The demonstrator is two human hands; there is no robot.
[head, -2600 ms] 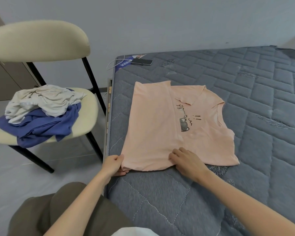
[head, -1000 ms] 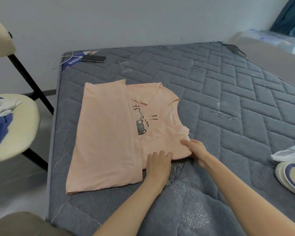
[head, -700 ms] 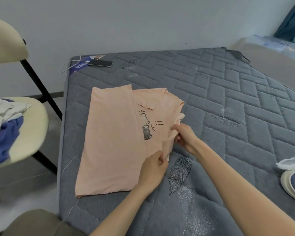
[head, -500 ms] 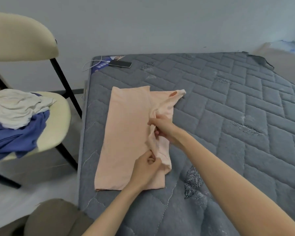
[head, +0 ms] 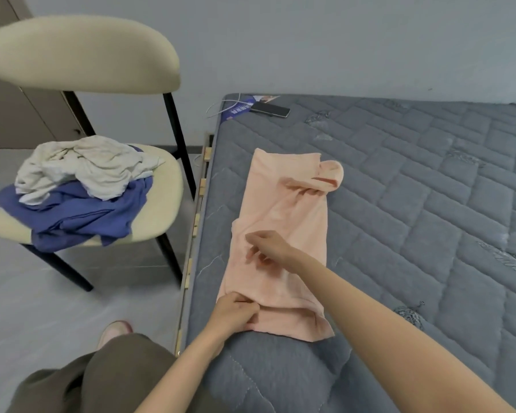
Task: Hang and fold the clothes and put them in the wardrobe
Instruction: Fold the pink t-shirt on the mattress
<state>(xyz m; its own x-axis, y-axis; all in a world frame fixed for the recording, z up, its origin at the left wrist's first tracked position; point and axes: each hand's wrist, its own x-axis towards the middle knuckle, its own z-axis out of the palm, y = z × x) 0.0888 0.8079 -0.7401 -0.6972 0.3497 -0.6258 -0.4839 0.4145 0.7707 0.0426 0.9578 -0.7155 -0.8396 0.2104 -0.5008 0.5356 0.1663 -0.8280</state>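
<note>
- Down at the near hem, the left hand point(head: 234, 312) pinches a fold of the peach T-shirt point(head: 292, 210) between thumb and curled fingers.
- Just beyond, the right hand point(head: 265, 248) is over the middle of the cloth, fingers loose and gripping nothing. Whether its fingertips touch the fabric cannot be told.
- The shirt lies as a long narrow strip, its sides folded in, near the left edge of the grey quilted mattress point(head: 429, 210). A loop of cloth pokes out at the far right corner.
- By its wrinkles and limp edges it looks light, thin and soft, likely to sag and come unfolded if lifted by one point.
- The surest hold appears to be both near hem corners, or flat palms under the folded layers.
- Left of the bed, a cream chair point(head: 164, 189) carries a heap of white and blue clothes point(head: 81, 186), not yet folded.
</note>
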